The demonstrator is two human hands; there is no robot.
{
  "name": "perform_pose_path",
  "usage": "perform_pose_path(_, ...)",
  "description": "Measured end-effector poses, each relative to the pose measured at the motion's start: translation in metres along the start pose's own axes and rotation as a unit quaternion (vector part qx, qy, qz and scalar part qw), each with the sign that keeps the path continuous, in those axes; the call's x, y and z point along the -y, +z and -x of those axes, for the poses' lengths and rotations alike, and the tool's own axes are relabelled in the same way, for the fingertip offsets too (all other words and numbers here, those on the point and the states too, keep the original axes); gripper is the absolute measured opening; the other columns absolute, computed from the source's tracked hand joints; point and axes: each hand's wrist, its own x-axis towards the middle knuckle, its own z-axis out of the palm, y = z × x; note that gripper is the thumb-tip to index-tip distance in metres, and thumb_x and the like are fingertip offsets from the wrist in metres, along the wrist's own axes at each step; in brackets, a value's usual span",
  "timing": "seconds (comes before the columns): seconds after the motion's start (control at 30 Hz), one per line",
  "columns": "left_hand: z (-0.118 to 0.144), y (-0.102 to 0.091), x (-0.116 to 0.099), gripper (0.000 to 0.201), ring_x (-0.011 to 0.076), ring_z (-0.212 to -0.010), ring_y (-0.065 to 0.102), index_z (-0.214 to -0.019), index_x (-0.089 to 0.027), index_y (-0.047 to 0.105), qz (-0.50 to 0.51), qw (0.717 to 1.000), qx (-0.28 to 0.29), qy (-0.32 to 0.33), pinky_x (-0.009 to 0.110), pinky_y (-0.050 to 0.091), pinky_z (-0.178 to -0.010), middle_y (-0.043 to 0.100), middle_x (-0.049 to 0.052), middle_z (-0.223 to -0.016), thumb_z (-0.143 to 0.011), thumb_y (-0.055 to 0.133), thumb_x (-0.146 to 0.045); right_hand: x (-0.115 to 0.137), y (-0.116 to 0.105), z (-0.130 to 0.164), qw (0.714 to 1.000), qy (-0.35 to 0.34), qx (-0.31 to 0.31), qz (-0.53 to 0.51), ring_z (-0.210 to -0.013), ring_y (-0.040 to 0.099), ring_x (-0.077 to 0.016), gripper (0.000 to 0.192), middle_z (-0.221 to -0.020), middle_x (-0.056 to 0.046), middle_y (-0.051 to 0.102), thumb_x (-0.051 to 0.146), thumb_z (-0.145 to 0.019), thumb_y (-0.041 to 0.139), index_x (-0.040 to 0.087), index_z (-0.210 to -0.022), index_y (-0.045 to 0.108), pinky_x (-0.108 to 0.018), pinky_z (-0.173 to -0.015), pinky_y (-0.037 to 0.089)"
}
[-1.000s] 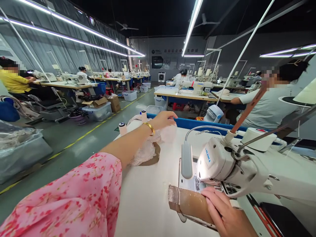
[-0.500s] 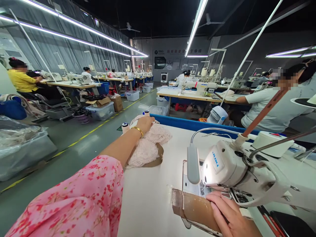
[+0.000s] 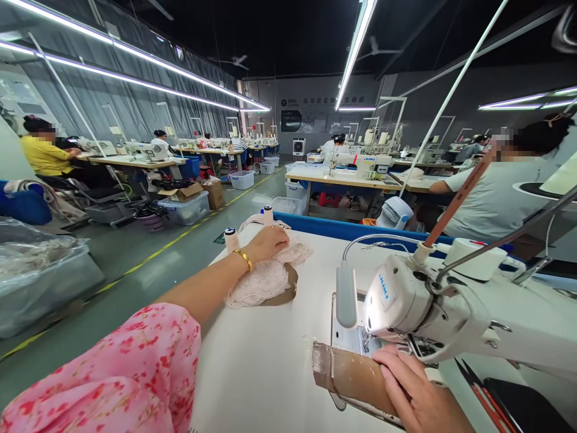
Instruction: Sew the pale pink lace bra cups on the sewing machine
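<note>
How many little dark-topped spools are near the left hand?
2. One spool is beside the gold bracelet; the other spool is just beyond the left hand. The hand could hide more.

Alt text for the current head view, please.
A person's left hand touches pale lace fabric on a white sewing table. The right hand rests on a brown piece beside a JUKI sewing machine; other people sit beyond.
</note>
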Motion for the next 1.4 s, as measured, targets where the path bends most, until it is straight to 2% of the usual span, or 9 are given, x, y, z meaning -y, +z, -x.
perform_pose_path(0.13,0.015,-0.012,0.002,0.026,0.0212,-0.092,0.065,-0.087,-0.017,0.075,0.019,0.997,0.051,0.048,0.034,0.048,-0.091,0.075,0.006,-0.091,-0.098,0.052,-0.025,0.000,0.000,0.000,1.000,0.015,0.000,-0.001,-0.093,0.074,-0.0229,0.040,-0.104,-0.008,0.079,0.030,-0.106,0.036,0.029,-0.114,0.076,-0.029,-0.074,0.058)
perform_pose_path(0.23,0.019,-0.015,-0.002,0.027,0.0209,-0.086,0.064,-0.081,-0.019,0.074,0.022,0.996,0.075,0.052,0.033,0.048,-0.088,0.073,0.004,-0.083,-0.097,0.057,-0.034,-0.003,0.001,0.001,1.000,0.006,0.009,0.000,-0.094,0.075,-0.0237,0.037,-0.104,-0.008,0.079,0.032,-0.104,0.041,0.031,-0.116,0.076,-0.029,-0.076,0.059)
perform_pose_path(0.4,-0.008,-0.003,-0.001,0.032,0.0245,-0.112,0.064,-0.108,-0.019,0.074,0.000,0.999,0.029,-0.034,0.039,0.046,-0.105,0.074,0.008,-0.115,-0.105,0.043,-0.027,-0.010,0.003,0.003,1.000,-0.007,0.012,0.007,-0.093,0.075,-0.0240,0.035,-0.111,-0.005,0.080,0.035,-0.102,0.044,0.034,-0.117,0.076,-0.030,-0.076,0.061)
perform_pose_path(0.5,-0.032,0.011,0.006,0.025,0.0266,-0.121,0.062,-0.120,-0.017,0.069,-0.017,0.995,0.022,-0.094,0.048,0.047,-0.110,0.069,0.010,-0.126,-0.104,0.055,-0.030,-0.014,0.001,0.003,0.999,-0.020,0.028,0.010,-0.091,0.076,-0.0238,0.035,-0.111,-0.005,0.080,0.035,-0.102,0.045,0.035,-0.117,0.077,-0.029,-0.073,0.060)
perform_pose_path(0.63,-0.053,0.022,0.015,0.033,0.0254,-0.116,0.065,-0.126,-0.016,0.065,-0.014,0.990,0.056,-0.126,0.049,0.056,-0.101,0.065,0.010,-0.129,-0.101,0.066,-0.038,-0.017,-0.002,0.003,0.998,-0.053,0.037,0.015,-0.095,0.076,-0.0204,0.036,-0.116,-0.004,0.080,0.031,-0.103,0.044,0.032,-0.118,0.077,-0.024,-0.078,0.058)
perform_pose_path(0.83,-0.062,0.013,0.019,0.032,0.0232,-0.110,0.067,-0.127,-0.017,0.064,0.044,0.987,0.078,-0.130,0.045,0.059,-0.096,0.066,0.010,-0.128,-0.103,0.064,-0.038,-0.023,0.000,0.007,0.996,-0.081,0.023,0.040,-0.097,0.075,-0.0199,0.035,-0.120,0.000,0.079,0.028,-0.098,0.050,0.034,-0.121,0.076,-0.025,-0.082,0.057)
perform_pose_path(1.03,-0.064,0.014,0.018,0.034,0.0222,-0.105,0.068,-0.128,-0.015,0.064,0.085,0.980,0.102,-0.151,0.043,0.061,-0.091,0.067,0.010,-0.124,-0.102,0.064,-0.038,-0.023,-0.001,0.007,0.998,-0.047,0.010,0.032,-0.095,0.075,-0.0223,0.034,-0.117,-0.002,0.080,0.035,-0.097,0.052,0.036,-0.120,0.077,-0.028,-0.082,0.059)
perform_pose_path(1.2,-0.066,0.023,0.012,0.033,0.0239,-0.111,0.067,-0.127,-0.016,0.064,0.067,0.985,0.086,-0.137,0.046,0.058,-0.097,0.066,0.010,-0.127,-0.102,0.064,-0.038,-0.020,-0.001,0.003,0.999,-0.028,0.011,0.020,-0.089,0.076,-0.0240,0.032,-0.113,-0.002,0.081,0.040,-0.098,0.053,0.038,-0.118,0.077,-0.030,-0.077,0.062)
perform_pose_path(1.4,-0.063,0.019,0.006,0.029,0.0313,-0.133,0.054,-0.127,-0.022,0.067,0.025,0.990,0.014,-0.141,0.056,0.040,-0.116,0.063,0.010,-0.136,-0.097,0.065,-0.023,-0.023,0.002,0.007,1.000,-0.014,0.010,0.000,-0.088,0.076,-0.0238,0.032,-0.109,-0.004,0.081,0.043,-0.099,0.052,0.036,-0.116,0.078,-0.030,-0.076,0.062)
